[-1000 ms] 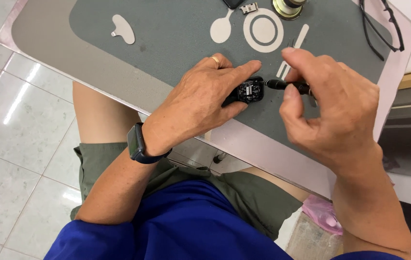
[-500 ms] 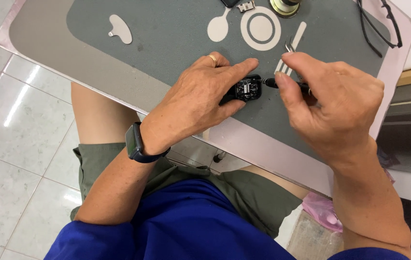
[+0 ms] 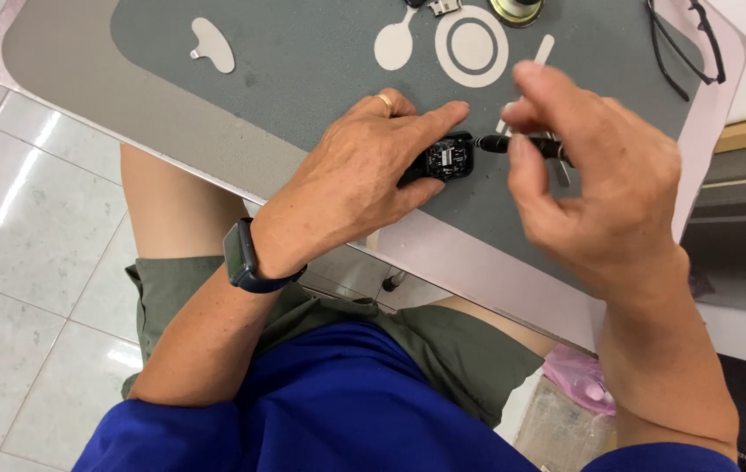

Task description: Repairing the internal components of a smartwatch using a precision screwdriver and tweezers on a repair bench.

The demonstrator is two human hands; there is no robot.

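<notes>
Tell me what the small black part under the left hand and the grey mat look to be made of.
Small black part: probably moulded plastic, matte black, with small metallic glints inside. Grey mat: looks like soft rubber or silicone, a dull, finely speckled surface with pale printed shapes; the exact material is unclear.

On a grey mat [image 3: 303, 70], the left hand [image 3: 364, 175] pins a small black square device [image 3: 444, 159] while the right hand [image 3: 600, 192] holds a thin black tool [image 3: 521, 144] against its right edge.

Home workbench, grey work mat [image 3: 303, 70] (tool outlines), tiled floor [image 3: 32, 227]
</notes>
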